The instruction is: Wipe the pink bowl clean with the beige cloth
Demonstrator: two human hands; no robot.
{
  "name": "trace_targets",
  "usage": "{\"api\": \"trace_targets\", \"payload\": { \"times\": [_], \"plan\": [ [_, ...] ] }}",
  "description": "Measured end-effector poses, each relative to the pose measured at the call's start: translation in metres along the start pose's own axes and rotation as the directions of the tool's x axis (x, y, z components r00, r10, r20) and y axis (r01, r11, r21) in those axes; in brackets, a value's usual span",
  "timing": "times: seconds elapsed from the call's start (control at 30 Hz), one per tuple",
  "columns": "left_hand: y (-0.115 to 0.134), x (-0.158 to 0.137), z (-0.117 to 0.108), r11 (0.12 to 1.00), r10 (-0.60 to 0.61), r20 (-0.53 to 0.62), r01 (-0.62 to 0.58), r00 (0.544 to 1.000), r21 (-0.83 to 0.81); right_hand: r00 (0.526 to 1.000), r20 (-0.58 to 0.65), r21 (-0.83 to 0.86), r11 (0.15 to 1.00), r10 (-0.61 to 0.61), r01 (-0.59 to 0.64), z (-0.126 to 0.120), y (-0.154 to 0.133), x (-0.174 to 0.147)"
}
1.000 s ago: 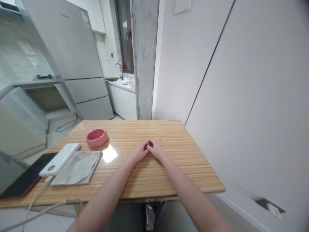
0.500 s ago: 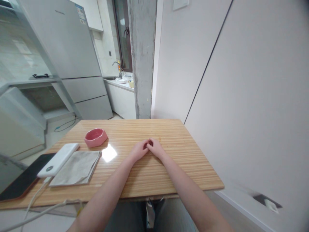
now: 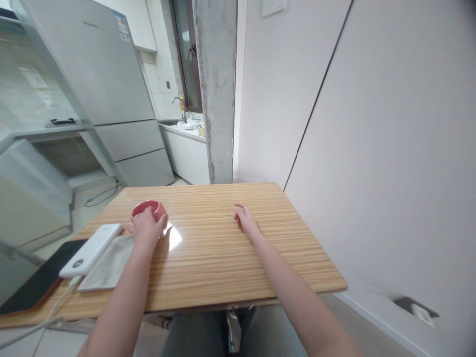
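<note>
At the far left of the table a pink bowl (image 3: pixel 160 210) stands upright. My left hand (image 3: pixel 145 229) is at its near side, thumb against the right part of the rim and fingers reaching over the front edge. The hand hides most of the bowl's front wall. Right of the table's middle, my right hand (image 3: pixel 243 216) rests with nothing in it, its index finger stretched out and the other fingers loosely bent. Just under my left wrist lies a folded grey cloth (image 3: pixel 107 265), partly covered by the forearm.
A white power bank (image 3: pixel 92 248) with a cable (image 3: pixel 61 300) plugged in lies beside the cloth. Left of it is a dark flat mat (image 3: pixel 40 277) at the edge of the wooden table (image 3: pixel 208 267). A white wall (image 3: pixel 372 148) runs along the right.
My hands were together at the table's middle. The left has moved left to the bowl and taken hold of its near rim; the right has shifted slightly right and its fingers have loosened.
</note>
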State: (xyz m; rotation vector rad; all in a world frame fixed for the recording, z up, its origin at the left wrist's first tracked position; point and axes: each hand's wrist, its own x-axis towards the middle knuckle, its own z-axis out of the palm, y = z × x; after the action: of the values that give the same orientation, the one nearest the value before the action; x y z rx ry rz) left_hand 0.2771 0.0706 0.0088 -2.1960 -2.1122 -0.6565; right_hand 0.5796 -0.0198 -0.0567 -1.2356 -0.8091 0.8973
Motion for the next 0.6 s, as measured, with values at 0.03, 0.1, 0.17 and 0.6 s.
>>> {"api": "trace_targets", "payload": {
  "times": [0.03, 0.1, 0.17, 0.6],
  "plan": [
    [-0.004, 0.002, 0.006, 0.998, 0.039, -0.024, -0.038, 0.999, 0.055, 0.999, -0.022, 0.053, 0.998, 0.023, -0.022, -0.001, 0.0, 0.001],
    [-0.011, 0.005, 0.014, 0.985, 0.118, -0.063, -0.109, 0.991, 0.136, 0.997, -0.054, 0.154, 0.987, 0.055, -0.046, -0.004, 0.0, 0.004],
    [-0.013, 0.007, 0.017, 0.979, 0.161, -0.105, -0.145, 0.981, 0.144, 0.995, -0.073, 0.221, 0.974, 0.064, -0.046, -0.006, 0.002, 0.005],
    [0.136, -0.085, 0.024, 0.643, 0.722, -0.013, -0.678, 0.692, -0.356, 0.987, 0.029, 0.066, 0.986, -0.156, 0.154, -0.005, 0.006, 0.003]
  ]
}}
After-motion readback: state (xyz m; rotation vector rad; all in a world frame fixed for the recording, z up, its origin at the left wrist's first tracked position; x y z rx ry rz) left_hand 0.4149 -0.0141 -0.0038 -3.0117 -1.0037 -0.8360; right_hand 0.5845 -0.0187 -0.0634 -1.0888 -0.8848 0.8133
